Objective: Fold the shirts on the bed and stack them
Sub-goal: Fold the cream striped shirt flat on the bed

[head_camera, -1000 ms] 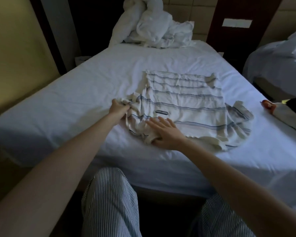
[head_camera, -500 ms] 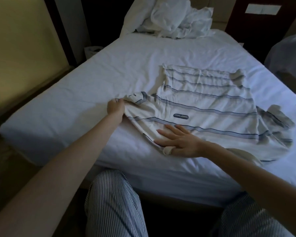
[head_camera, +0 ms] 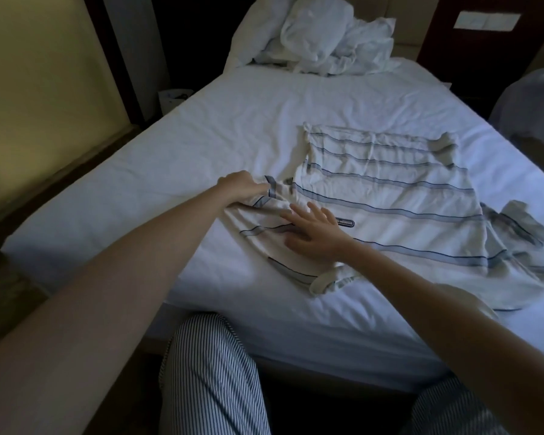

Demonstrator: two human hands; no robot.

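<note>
— Cream cotton with blue stripes: our shirt [head_camera: 390, 196] lies spread on the bed [head_camera: 233, 120], toward its right half, collar end nearest us.

— And our hands?

— Our left hand [head_camera: 239, 188] has its fingers curled round the cuff of the left sleeve [head_camera: 264, 211] and grips it, out at the shirt's left edge. Our right hand [head_camera: 314, 233] lies flat on the chest with fingers spread, just beside the small dark label [head_camera: 344, 221]. It holds nothing and only presses.

— What is different from a second ago?

— That sleeve is no longer a bunched knot under our hands. We draw it out to the left, and the cloth between our two hands now lies much flatter. Our right hand sits higher on the chest, no longer at the near edge.

— So where do we stand?

— We judge we are at the spreading stage, with no fold made yet. The other sleeve [head_camera: 522, 227] is crumpled at the far right, and the collar [head_camera: 327, 282] is rolled near the bed's edge. Both want smoothing first, or the creases go into the stack. We see no stack, only heaped white bedding [head_camera: 321, 36] at the head.
</note>
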